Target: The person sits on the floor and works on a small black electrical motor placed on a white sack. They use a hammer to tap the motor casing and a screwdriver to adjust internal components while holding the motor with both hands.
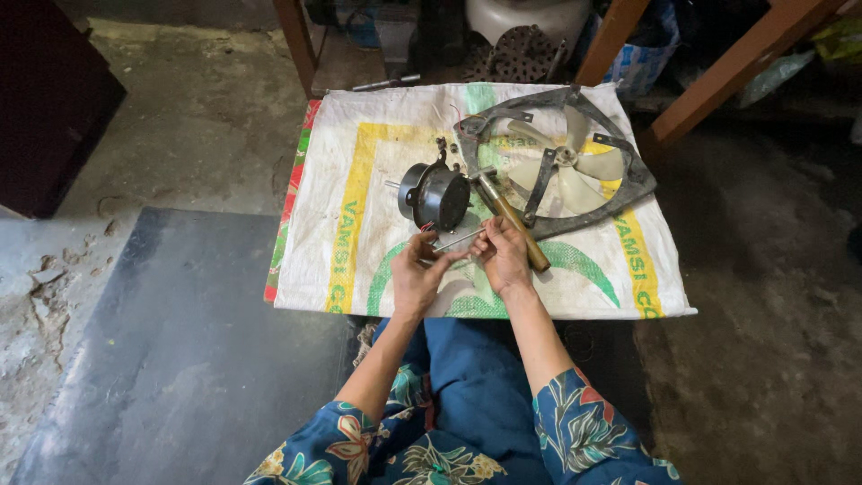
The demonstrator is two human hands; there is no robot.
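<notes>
Thin metal rod, slim and pale grey with a dull shine, was held level between the two hands just above the near middle of the woven sack spread on the floor. The left hand was closed narrowly on the rod's left end, thumb and fingertips pinched together. The right hand was pinched on the rod's right end, its fingers curled close. Whether the rod was a screwdriver shaft or a loose pin could not be told.

Just beyond the hands, a small dark motor lay on the sack, round and black with a short shaft sticking out to the left and thin wires trailing from its near side. A hammer with a wooden handle and a metal head was laid at a slant just right of the motor, its handle passing behind the right hand. Farther right, a grey metal fan frame with cream plastic blades rested flat on the sack, the hammer's head touching its left edge.

The sack was white with yellow, green and red printed bands. To the left, a dark flat sheet lay on the concrete floor. Wooden legs of a piece of furniture were seen at the far side.
</notes>
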